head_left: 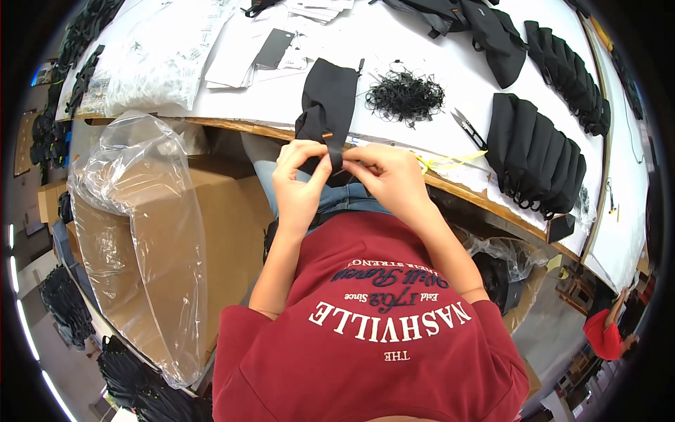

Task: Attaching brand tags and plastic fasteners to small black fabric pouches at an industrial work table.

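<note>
While the black pouch (329,95) spans the bench (458,86) edge, the left hand (298,176) and right hand (391,173) both pinch its strap (336,157), so its handling looks unfinished. Right of the pouch lie a black cord tangle (406,97), then snips (472,131), then two overlapping rows of similar black pieces (538,151), seemingly done; how many remain, I cannot tell.

I see a tangle of black cords (406,96) on the white counter (376,46); to its left, a black fabric piece (329,88), papers (228,62) and clear plastic (160,60); to its right, snips (470,129) and lined-up black pouches (536,153).
</note>
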Motion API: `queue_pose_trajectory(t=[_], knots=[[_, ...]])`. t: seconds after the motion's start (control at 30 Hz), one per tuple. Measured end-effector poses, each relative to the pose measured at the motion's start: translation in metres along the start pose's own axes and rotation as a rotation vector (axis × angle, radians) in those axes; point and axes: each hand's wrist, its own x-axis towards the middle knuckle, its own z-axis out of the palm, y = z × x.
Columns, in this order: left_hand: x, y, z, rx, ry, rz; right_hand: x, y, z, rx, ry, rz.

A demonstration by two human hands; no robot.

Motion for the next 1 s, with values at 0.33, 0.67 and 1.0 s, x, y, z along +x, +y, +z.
queue_pose_trajectory(t=[0.33,0.67,1.0], knots=[[-0.003,0.032,-0.013,-0.396,-0.023,-0.209,-0.011,0.002,-0.038,0.824,-0.084,0.206],[0.002,0.037,-0.003,-0.022,-0.194,0.101,-0.013,-0.001,-0.019,0.932,-0.036,0.249],[0.003,0.035,0.000,0.102,-0.250,0.137,-0.011,0.002,-0.016,0.838,-0.017,0.281]])
